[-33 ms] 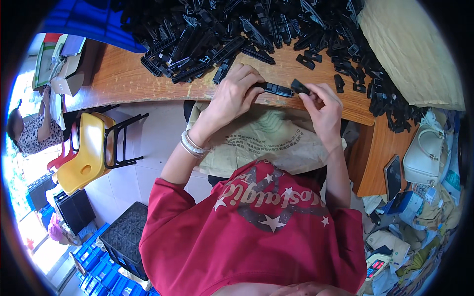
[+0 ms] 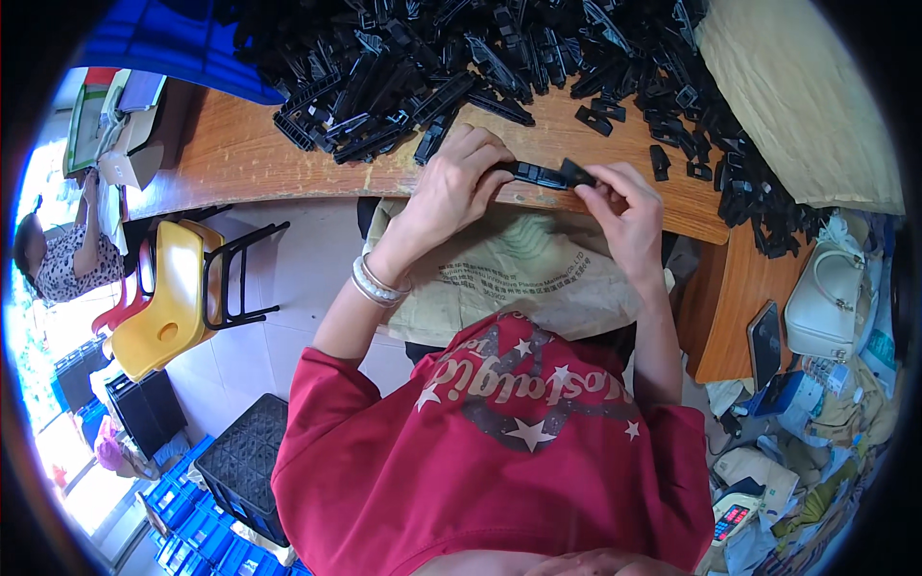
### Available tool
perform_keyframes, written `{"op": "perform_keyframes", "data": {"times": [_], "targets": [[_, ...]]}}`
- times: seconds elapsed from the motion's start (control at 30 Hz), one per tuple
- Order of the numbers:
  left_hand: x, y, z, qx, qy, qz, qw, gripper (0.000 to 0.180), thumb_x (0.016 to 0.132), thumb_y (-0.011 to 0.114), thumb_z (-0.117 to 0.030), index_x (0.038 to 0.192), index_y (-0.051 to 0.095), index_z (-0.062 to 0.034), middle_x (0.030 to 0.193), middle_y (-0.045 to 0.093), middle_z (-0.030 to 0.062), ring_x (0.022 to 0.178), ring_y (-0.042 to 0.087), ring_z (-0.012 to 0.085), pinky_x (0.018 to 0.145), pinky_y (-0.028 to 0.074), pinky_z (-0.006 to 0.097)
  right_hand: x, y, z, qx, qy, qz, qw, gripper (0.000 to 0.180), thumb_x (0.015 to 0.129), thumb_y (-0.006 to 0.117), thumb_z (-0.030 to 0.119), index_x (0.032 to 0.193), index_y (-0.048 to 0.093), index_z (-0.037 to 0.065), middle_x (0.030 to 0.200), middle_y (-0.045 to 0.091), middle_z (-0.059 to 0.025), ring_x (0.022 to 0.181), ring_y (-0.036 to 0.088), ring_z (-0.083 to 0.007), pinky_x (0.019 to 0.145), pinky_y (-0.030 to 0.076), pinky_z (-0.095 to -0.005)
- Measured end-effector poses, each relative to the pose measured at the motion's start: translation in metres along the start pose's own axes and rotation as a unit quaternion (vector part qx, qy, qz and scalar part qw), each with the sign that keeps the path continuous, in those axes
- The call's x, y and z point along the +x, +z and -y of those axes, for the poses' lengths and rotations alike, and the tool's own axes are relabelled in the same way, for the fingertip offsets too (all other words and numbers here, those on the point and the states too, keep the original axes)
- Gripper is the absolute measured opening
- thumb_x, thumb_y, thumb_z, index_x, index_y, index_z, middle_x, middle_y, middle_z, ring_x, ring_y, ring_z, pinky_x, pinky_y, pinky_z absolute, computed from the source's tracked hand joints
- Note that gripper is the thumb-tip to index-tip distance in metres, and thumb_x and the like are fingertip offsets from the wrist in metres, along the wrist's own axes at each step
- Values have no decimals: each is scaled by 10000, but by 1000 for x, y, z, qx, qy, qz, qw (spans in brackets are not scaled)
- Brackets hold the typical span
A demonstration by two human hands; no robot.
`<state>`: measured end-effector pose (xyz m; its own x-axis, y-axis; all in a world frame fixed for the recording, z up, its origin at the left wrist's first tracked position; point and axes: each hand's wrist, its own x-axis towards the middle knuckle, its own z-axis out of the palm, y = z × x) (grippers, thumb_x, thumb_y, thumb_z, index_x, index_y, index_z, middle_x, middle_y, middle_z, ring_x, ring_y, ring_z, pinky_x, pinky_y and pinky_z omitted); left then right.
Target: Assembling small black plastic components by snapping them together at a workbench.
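Observation:
My left hand [image 2: 459, 178] is closed around one end of a long black plastic part [image 2: 538, 174], held level over the table's front edge. Between the thumb and fingers of my right hand [image 2: 624, 197] is a small black plastic piece [image 2: 576, 174]. That piece meets the free right end of the long part, tilted a little up from it. Whether the two are joined cannot be made out. Just beyond my hands spreads a heap of similar long black parts [image 2: 384, 86]. Small black pieces [image 2: 663, 158] lie loose to the right of my right hand.
A blue bin [image 2: 182, 43] stands at the back left, a beige sack [image 2: 807, 106] at the back right. Another sack [image 2: 509, 259] hangs below the wooden table edge [image 2: 269, 182]. At left are a yellow chair [image 2: 158, 288] and another person [image 2: 67, 245]. A white handbag [image 2: 826, 302] sits at right.
My right hand has shifted slightly left, bringing the small black piece against the end of the long part. My left hand has stayed in place.

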<state>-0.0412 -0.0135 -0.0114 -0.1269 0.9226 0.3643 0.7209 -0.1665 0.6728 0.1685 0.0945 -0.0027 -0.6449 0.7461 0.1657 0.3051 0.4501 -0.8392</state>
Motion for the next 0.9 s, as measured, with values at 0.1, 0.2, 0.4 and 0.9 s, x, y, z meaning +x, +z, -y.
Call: {"op": "perform_keyframes", "data": {"times": [0.1,0.2,0.4,0.9], "targets": [[-3,1,4,-19,6,-14,1000,165,776,690,-4,935,651,6,927,612,127,873,577,320,773,490,398,0,4,0,15,-17,33,999,242,803,731,-6,1037,677,-37,872,613,-81,718,617,-164,619,492,-267],[-2,3,6,-41,22,-20,999,169,774,692,-1,939,657,15,926,622,135,870,584,325,765,496,393,2,7,0,35,0,34,999,253,774,753,-2,1014,683,-43,890,604,-82,775,609,-179,628,488,-263],[-8,3,-3,-60,2,-10,998,222,755,751,-65,939,659,19,914,623,142,886,592,320,760,499,382,10,13,5,24,-42,61,997,177,758,746,-11,930,714,-36,927,591,-85,863,590,-218,714,488,-302],[-26,-2,-2,139,26,-127,982,194,780,695,36,944,591,25,949,578,164,829,561,323,682,482,397,33,27,-11,-16,-70,-138,988,126,903,628,41,1025,635,7,941,613,-120,730,582,-165,616,466,-282]]}}
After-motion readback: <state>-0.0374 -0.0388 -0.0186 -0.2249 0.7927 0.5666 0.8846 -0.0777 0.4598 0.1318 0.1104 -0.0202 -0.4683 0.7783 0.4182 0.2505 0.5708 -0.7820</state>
